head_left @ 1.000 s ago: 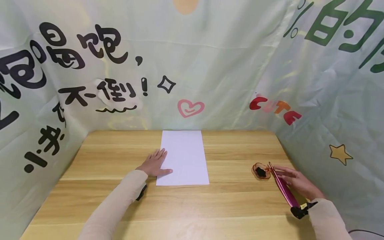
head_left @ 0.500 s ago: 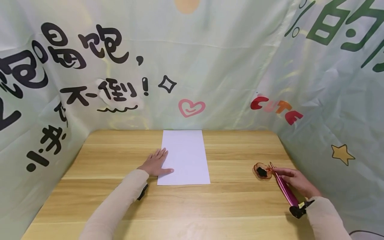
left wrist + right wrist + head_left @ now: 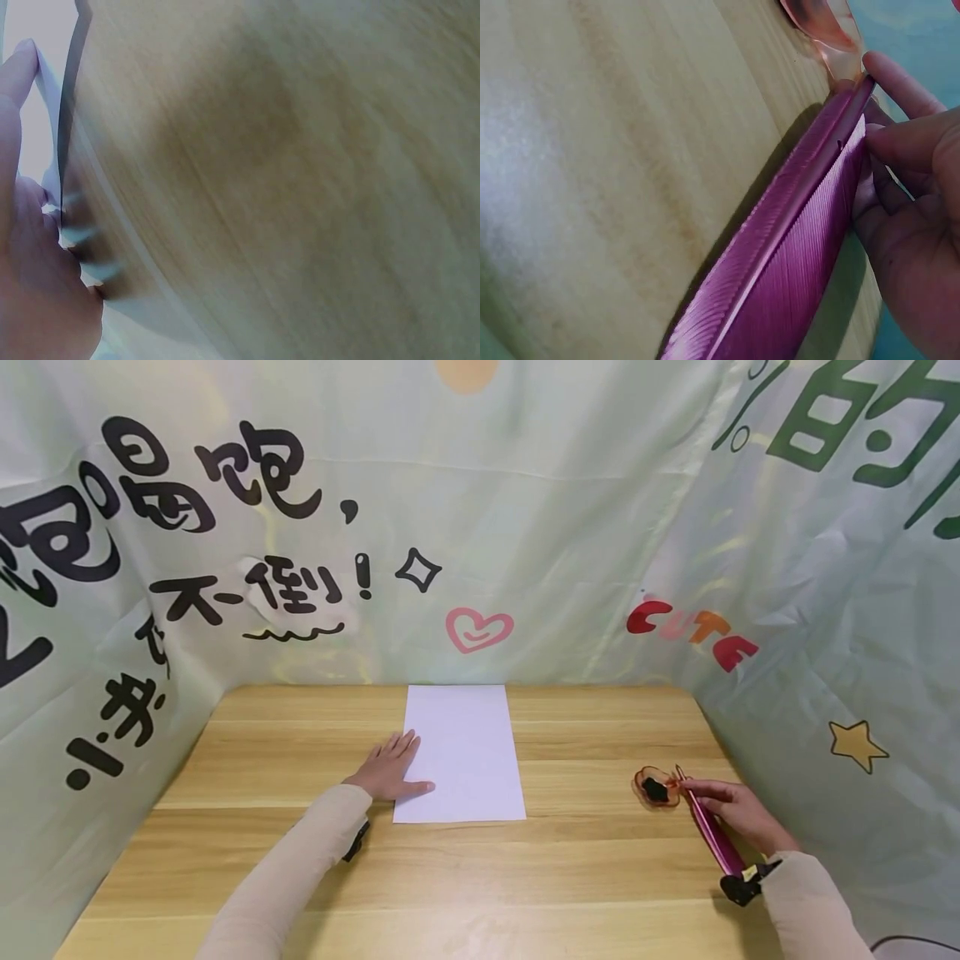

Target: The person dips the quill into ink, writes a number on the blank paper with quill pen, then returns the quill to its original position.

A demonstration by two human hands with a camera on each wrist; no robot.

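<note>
My left hand [image 3: 386, 767] lies with fingers spread over the left edge of a white sheet of paper [image 3: 468, 752]; the left wrist view catches part of this hand [image 3: 45, 285] and the paper's edge. Over at the right, my right hand [image 3: 750, 817] pinches a magenta feather-shaped pen [image 3: 708, 827] near its narrow end, between thumb and fingers. The right wrist view shows the ridged, shiny vane of the feather pen [image 3: 787, 232] pointing back toward the wrist. Beside the pen's narrow end sits a small translucent orange dish [image 3: 640, 774] with something black in it.
A wooden table [image 3: 600, 885] carries everything. Fabric walls with printed writing, such as the back cloth [image 3: 555, 527], enclose it at the back and both sides. A dark cable [image 3: 911, 937] runs at the lower right.
A second ago the right fingers were loosely extended along the feather pen; they have since moved in to pinch it near the narrow end. The left hand stays on the paper.
</note>
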